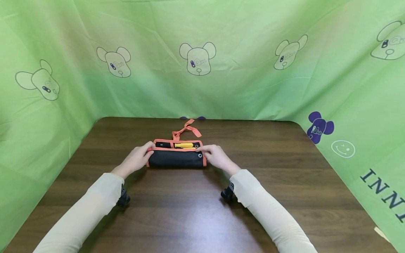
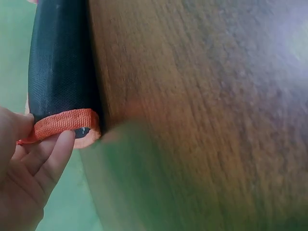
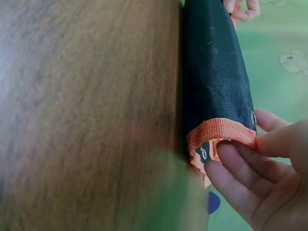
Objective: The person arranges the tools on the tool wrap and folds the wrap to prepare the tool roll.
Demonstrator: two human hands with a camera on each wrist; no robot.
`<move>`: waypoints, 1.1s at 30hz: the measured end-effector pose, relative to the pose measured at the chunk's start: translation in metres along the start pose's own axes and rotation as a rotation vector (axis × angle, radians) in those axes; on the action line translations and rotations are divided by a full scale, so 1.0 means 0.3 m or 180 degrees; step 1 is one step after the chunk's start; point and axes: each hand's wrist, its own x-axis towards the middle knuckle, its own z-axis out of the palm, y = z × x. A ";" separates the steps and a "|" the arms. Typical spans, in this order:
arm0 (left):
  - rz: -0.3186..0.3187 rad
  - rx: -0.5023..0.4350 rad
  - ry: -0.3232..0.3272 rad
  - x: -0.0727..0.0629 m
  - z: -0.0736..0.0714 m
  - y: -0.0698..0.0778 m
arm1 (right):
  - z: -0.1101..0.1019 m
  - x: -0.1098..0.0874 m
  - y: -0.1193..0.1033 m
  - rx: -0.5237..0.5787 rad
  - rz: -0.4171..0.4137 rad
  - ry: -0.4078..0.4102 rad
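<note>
A black fabric tool roll with orange edging lies partly rolled on the table. Along its far side a flat strip still shows, with a yellow-handled tool in it. My left hand pinches the roll's left end, thumb on the near side and fingers at the open end, as the left wrist view shows. At the other end my right hand grips the orange edge between thumb and fingers; in the right wrist view its fingertips reach into the end opening. Orange tie straps trail out behind the roll.
The brown wooden table extends around the roll on all sides. Green cloth printed with bear heads hangs behind and beside it. A small pale object sits at the right table edge.
</note>
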 end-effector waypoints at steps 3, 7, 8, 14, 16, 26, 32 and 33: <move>-0.0055 0.0037 -0.0088 0.007 0.004 -0.003 | 0.003 0.002 0.001 -0.0238 -0.0064 -0.0086; -0.0221 0.0032 -0.0449 0.007 0.002 -0.005 | 0.008 -0.006 -0.004 -0.0591 -0.0021 -0.0351; -0.0254 0.0027 -0.0565 0.004 0.001 -0.005 | 0.010 -0.010 -0.005 -0.0714 0.0008 -0.0422; -0.0208 0.0303 -0.1009 -0.019 0.001 -0.007 | 0.024 -0.025 -0.015 -0.1608 -0.0191 -0.0682; -0.0013 0.0567 -0.1002 -0.024 0.004 -0.008 | 0.028 -0.025 -0.019 -0.1856 -0.0408 -0.0679; 0.0681 0.1573 -0.0651 -0.019 0.015 -0.004 | 0.035 -0.011 -0.008 -0.1896 -0.0578 -0.0574; 0.0763 0.0952 -0.0327 -0.006 0.001 -0.028 | 0.029 0.019 0.002 -0.1185 -0.0160 -0.0395; 0.0678 0.0787 -0.0316 -0.003 -0.003 -0.032 | 0.029 0.025 0.002 -0.1109 -0.0114 -0.0335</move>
